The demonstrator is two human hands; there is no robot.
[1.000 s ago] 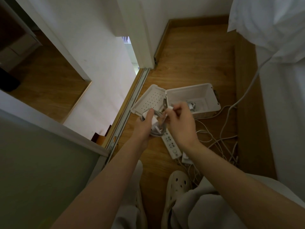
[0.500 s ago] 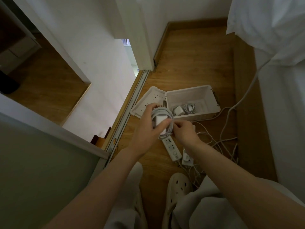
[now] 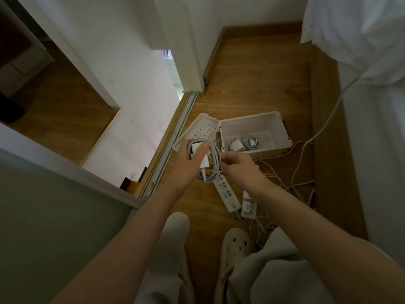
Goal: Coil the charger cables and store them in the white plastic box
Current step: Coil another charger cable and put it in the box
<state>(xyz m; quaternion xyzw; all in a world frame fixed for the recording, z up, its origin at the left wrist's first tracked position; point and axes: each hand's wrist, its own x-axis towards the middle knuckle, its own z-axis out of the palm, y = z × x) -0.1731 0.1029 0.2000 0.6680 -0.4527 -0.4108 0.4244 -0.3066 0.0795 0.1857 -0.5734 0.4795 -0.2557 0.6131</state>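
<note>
Left hand (image 3: 186, 165) grips coiled charger cable (image 3: 217, 159), thumb on adapter (image 3: 205, 160), just near-left of white plastic box (image 3: 252, 126). Right hand (image 3: 240, 167) pinches coil's right edge. Likely light and springy: hold across loops.

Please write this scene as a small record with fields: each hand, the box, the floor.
Left hand: holds a coiled white charger cable, thumb on its white adapter block
Right hand: pinches the coil's right side
White plastic box: open, lid lying left; another coiled charger inside
Wooden floor: long white power strip, loose white cables
</note>
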